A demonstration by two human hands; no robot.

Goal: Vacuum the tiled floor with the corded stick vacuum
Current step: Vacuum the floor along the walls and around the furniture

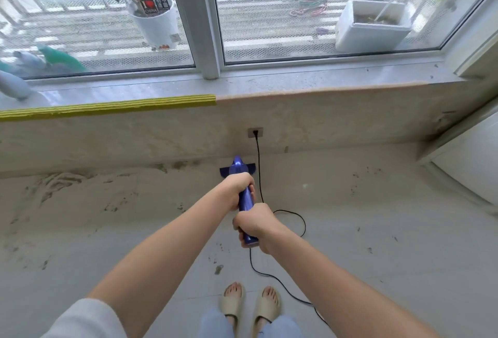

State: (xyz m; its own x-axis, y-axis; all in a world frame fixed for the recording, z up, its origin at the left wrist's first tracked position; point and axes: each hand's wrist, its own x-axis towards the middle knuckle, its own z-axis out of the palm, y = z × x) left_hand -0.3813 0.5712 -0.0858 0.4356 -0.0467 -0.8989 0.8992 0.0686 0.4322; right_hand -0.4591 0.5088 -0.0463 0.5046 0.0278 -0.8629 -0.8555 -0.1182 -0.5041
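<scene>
A blue stick vacuum points away from me, its floor head resting on the tiled floor close to the base of the wall. My left hand grips the upper part of the blue body. My right hand grips the handle end just behind it. A black cord runs from the handle's end, loops on the floor to the right and rises to a wall socket. Sandy dust and dark specks cover the floor near the wall.
A low marble wall with a windowsill and a yellow edge strip stands ahead. Behind the window glass are a white plant pot and a white box. My feet in beige slippers stand below the handle. A white panel is at right.
</scene>
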